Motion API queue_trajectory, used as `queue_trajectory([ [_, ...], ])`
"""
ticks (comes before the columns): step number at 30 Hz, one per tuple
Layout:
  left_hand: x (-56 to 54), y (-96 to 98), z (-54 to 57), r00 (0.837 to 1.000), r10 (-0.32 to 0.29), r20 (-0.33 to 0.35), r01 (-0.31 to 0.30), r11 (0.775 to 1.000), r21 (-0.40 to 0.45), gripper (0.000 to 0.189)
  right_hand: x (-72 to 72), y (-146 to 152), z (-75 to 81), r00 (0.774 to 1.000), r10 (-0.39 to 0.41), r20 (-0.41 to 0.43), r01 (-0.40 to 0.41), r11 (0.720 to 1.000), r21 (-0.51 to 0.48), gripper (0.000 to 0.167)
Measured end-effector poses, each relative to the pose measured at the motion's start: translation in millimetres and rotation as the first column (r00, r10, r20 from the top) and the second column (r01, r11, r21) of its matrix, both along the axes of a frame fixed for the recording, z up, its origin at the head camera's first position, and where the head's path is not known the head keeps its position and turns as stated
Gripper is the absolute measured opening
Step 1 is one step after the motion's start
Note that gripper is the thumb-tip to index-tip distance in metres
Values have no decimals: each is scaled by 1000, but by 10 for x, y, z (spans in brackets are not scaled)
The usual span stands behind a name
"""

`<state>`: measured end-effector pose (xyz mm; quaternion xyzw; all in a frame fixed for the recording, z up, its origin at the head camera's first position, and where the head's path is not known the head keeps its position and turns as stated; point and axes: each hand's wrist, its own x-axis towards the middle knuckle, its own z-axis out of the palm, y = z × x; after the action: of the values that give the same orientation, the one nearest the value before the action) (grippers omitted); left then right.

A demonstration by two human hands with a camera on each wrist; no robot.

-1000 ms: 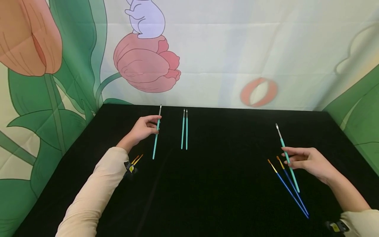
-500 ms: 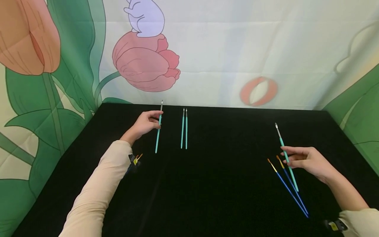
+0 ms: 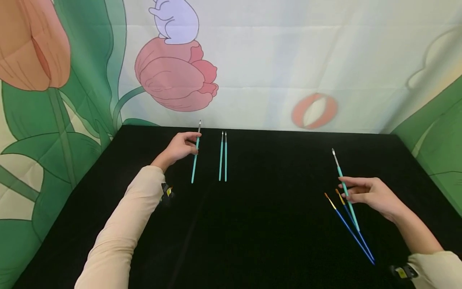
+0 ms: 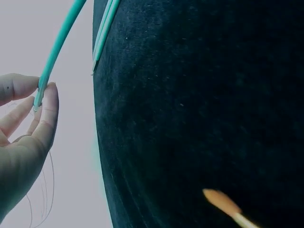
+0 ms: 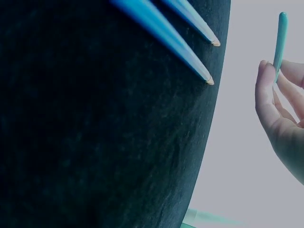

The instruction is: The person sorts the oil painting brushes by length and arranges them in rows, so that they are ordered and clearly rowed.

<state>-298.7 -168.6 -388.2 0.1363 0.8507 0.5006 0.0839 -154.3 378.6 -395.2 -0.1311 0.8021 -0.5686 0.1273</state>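
My left hand (image 3: 180,145) pinches a teal paintbrush (image 3: 195,165) between thumb and fingers, bristle end pointing away, at the back left of the table. Just right of it, two more teal paintbrushes (image 3: 221,160) lie side by side on the black cloth. At the right, my right hand (image 3: 371,196) pinches another teal paintbrush (image 3: 353,214), tilted with its bristles to the far left. That brush overlaps one of two blue paintbrushes (image 3: 348,227) with yellow ferrules lying below. In the left wrist view, the left hand (image 4: 28,128) grips the teal handle (image 4: 57,45).
Black cloth (image 3: 267,224) covers the table. Beside the left sleeve, an orange paintbrush tip (image 4: 222,201) shows in the left wrist view; the rest of that brush is cut off. A printed curtain (image 3: 252,72) with tulips hangs behind the table's far edge.
My left hand has moved away and slightly right with its teal paintbrush, closer to the lying teal pair. The right hand stays nearly in place, still holding its brush.
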Motion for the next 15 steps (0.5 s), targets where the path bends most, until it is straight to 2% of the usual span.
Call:
queue_trajectory([
  [5,-54,34,35,1000,-2,5,2,1000,9,59,-10,-37,5,1000,17,-7,-17,1000,-8,66],
  [6,-61,41,28,1000,-1,-13,1,1000,20,57,-12,-42,7,1000,19,-6,-19,1000,-8,66],
  [10,-90,81,1,1000,-4,-16,4,1000,14,56,-19,-42,12,1000,22,3,-22,1000,-10,64],
  [15,-129,122,-55,1000,9,10,-9,1000,-17,58,-24,-40,11,999,43,-5,-43,999,-20,64],
])
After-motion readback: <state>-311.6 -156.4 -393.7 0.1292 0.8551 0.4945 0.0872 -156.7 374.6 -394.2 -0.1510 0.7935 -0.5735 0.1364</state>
